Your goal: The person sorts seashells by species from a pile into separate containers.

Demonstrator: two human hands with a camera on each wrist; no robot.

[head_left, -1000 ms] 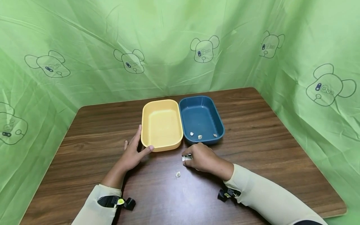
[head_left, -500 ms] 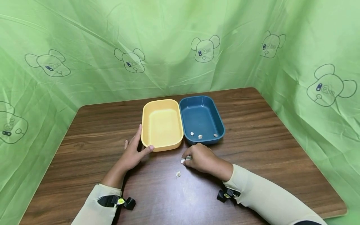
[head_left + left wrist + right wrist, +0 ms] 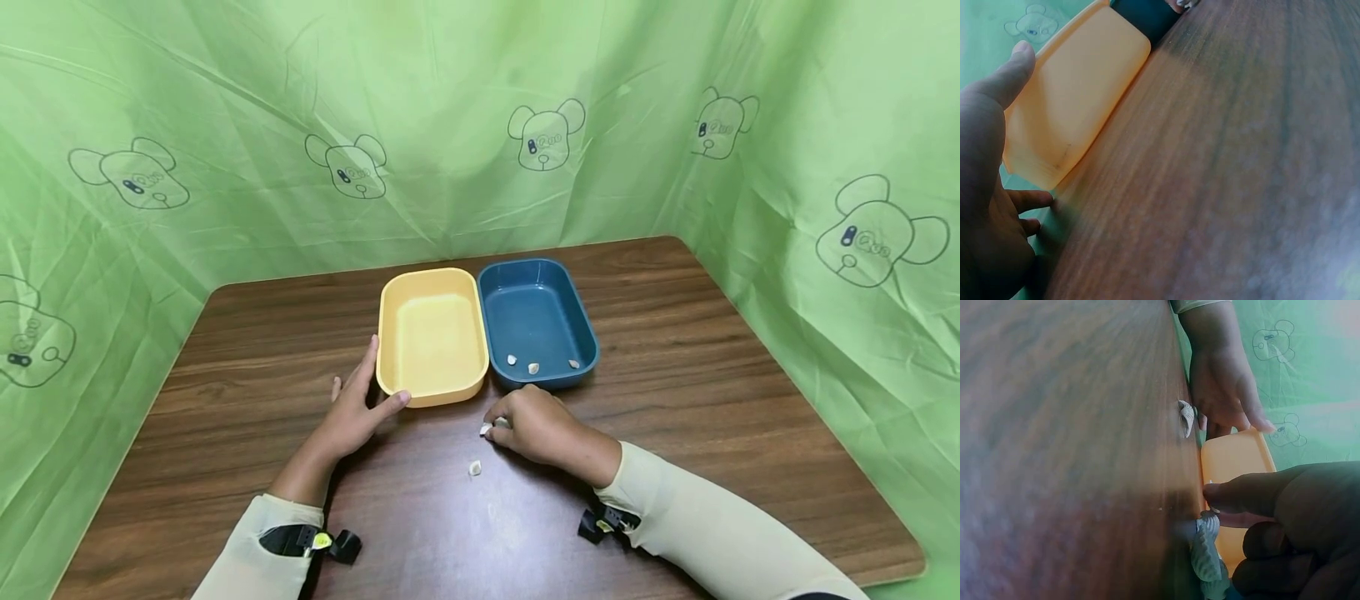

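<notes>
My left hand (image 3: 351, 418) rests against the near left corner of a yellow tray (image 3: 432, 399), thumb on its rim and straight fingers along its side. Just in front of a blue tray (image 3: 536, 382), my right hand (image 3: 542, 423) is low over the table. Its thumb and forefinger pinch a small pale seashell (image 3: 485, 430), mostly covered by the fingertips. Ribbed seashells (image 3: 1205, 551) lie under that hand in the right wrist view. Another loose seashell (image 3: 475, 468) is nearer the front. Inside the blue tray are a white shell (image 3: 512, 360), a cream shell (image 3: 533, 368) and a brownish shell (image 3: 573, 364).
Both trays stand side by side on a dark wood-grain table (image 3: 675, 350). A green curtain (image 3: 450, 200) with bear-head drawings hangs around the far and side edges. Each forearm wears a strapped black camera, such as the left camera (image 3: 346, 547).
My right fingers have shifted slightly on the shells, and less of the pale shells shows at the fingertips. My left hand and both trays stay in place.
</notes>
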